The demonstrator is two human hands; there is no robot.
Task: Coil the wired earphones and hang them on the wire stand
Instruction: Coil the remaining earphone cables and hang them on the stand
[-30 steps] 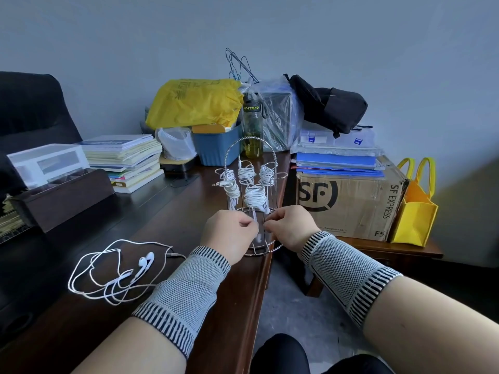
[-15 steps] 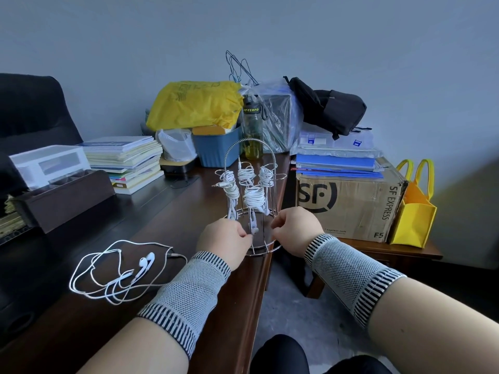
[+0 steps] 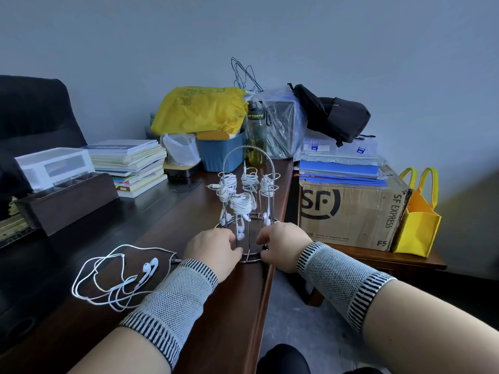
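The wire stand (image 3: 272,168) sits at the desk's right edge, an arched frame on a round base. Several coiled white earphones (image 3: 241,207) hang from its hooks, earbuds dangling. My left hand (image 3: 213,249) and my right hand (image 3: 283,247) are on either side of the base ring, fingers curled on the near rim. A loose, uncoiled pair of white earphones (image 3: 121,276) lies on the dark wooden desk (image 3: 167,228), left of my left wrist.
Behind the stand are a green bottle (image 3: 256,136), a blue tub (image 3: 221,155) and a yellow bag (image 3: 199,109). Stacked books (image 3: 129,163) and a brown box (image 3: 67,201) fill the left. A cardboard carton (image 3: 351,214) stands right of the desk edge.
Both hands have dropped from the front coil down to the stand's base ring. The front coil now hangs free on its hook.
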